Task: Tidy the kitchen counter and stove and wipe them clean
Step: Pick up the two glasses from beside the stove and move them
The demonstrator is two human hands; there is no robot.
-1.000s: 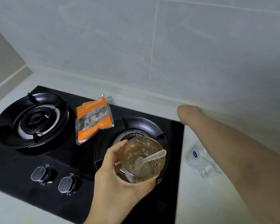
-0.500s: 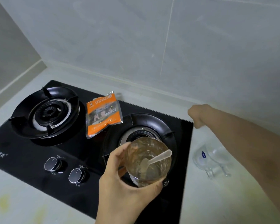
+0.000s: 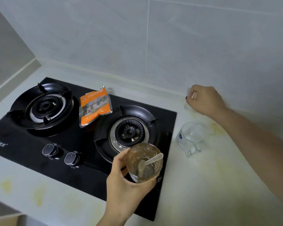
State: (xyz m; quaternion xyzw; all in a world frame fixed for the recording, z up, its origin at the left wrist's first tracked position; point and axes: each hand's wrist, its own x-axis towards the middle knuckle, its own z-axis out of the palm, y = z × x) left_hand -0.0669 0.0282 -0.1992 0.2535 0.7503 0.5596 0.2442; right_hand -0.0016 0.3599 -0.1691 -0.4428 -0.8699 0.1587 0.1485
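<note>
A: What's on the left?
B: A black stove [image 3: 39, 160] with two burners; an orange packet [image 3: 95, 108] lies flat between them.

A: And the hands?
B: The left hand [image 3: 126, 185] grips a dirty cup [image 3: 145, 162] holding a plastic spoon [image 3: 151, 160], above the stove's right front corner. Right of it, a clear glass [image 3: 190, 137] lies tipped on the stained counter [image 3: 211, 185]. The right hand [image 3: 206, 100], fingers curled, pinches something small and pale by the wall; I cannot tell what.

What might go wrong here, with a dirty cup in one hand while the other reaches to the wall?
The left hand holds the smeared cup tilted, so the loose plastic spoon may slip out onto the stove. The right hand grips something small and blurred; drawing that arm back could knock the clear glass lying below it.
</note>
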